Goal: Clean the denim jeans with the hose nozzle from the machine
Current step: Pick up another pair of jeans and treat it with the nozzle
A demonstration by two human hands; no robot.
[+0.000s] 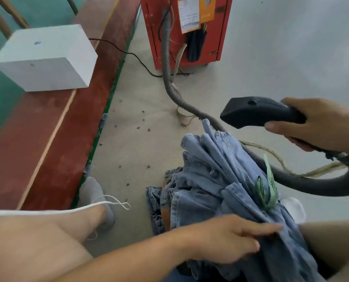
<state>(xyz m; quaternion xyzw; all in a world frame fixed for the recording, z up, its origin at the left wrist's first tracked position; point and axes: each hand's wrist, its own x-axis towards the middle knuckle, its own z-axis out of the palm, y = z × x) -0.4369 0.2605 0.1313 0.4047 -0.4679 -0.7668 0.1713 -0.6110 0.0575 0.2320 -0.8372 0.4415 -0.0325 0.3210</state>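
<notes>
I am gripping the black hose nozzle (259,112) in my right hand (320,127), fingers and thumb curled round its handle, holding it in the air at about two o'clock from the denim jeans (230,180), apart from the cloth. My left hand (228,239) is lying on the jeans at about six o'clock of the pile, fingers stretched out nearly straight and pressing on the fabric, not curling round it. The jeans are heaped in a bundle over my lap and down to the floor (139,143), with a green tie (268,190) knotted around them at their right side. The grey ribbed hose (169,78) is running from the nozzle's rear, looping past the jeans at three o'clock, then up to the red machine (216,37) at twelve o'clock. A dark pouch (195,45) is hanging on the machine's front; I cannot tell what is inside. A white box (45,60) is sitting closed at ten o'clock on a red strip.
</notes>
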